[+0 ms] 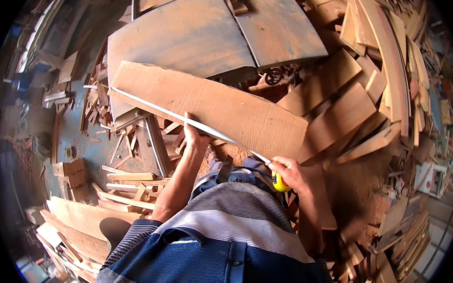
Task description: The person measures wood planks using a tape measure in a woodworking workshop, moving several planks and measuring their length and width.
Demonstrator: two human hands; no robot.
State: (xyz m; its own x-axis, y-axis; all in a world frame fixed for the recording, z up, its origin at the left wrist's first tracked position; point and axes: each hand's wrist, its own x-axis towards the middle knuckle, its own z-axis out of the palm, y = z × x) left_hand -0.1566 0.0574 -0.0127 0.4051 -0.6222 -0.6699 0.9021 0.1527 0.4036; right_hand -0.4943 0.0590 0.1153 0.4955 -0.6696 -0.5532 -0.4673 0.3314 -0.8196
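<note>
A wide, rough-sawn wooden board [223, 102] lies slanted in front of me, its left end over a flat machine table [176, 37]. My left hand [194, 135] grips the board's near edge, with the thumb up on top beside the metal tape blade [156, 107] and the other fingers hidden below. The blade stretches along that edge from the board's left end toward my right side. There, a yellow tape measure [281, 184] sits in my closed right hand [291, 172], just off the near edge of the board.
Planks [337, 114] are heaped to the right, and long boards [397, 64] stand beyond them. Offcuts [133, 187] and stacked boards [86, 224] crowd the lower left. Below the table's edge shows a dark handwheel [273, 76]. Sawdust [355, 201] covers the floor on the right.
</note>
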